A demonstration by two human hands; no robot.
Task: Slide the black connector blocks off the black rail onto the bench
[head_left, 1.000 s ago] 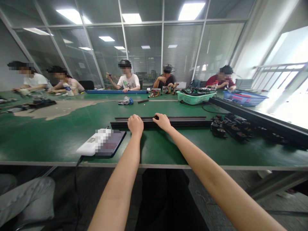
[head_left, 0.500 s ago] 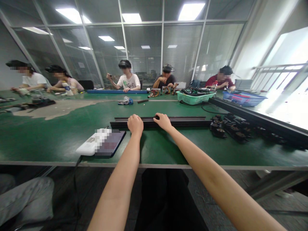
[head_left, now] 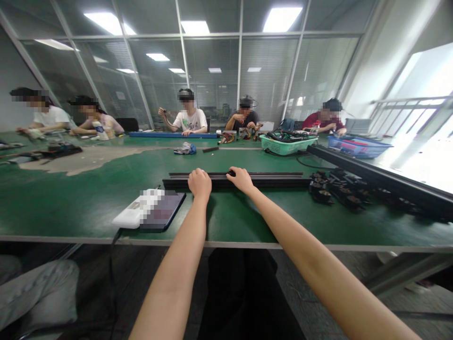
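Fingers (head_left: 230, 173) of both hands curl over a long black aluminium extrusion (head_left: 272, 180) lying flat on the green workbench (head_left: 71, 210), left hand (head_left: 200, 184) and right hand (head_left: 242, 180) just apart; can't tell how tight, though.

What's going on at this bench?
A person has their left hand and right hand on a long black metal extrusion rail lying across a green workbench. Small dark brackets lie in a cluster to its right. Co-workers sit along the far side, near a green plastic basket of cables.
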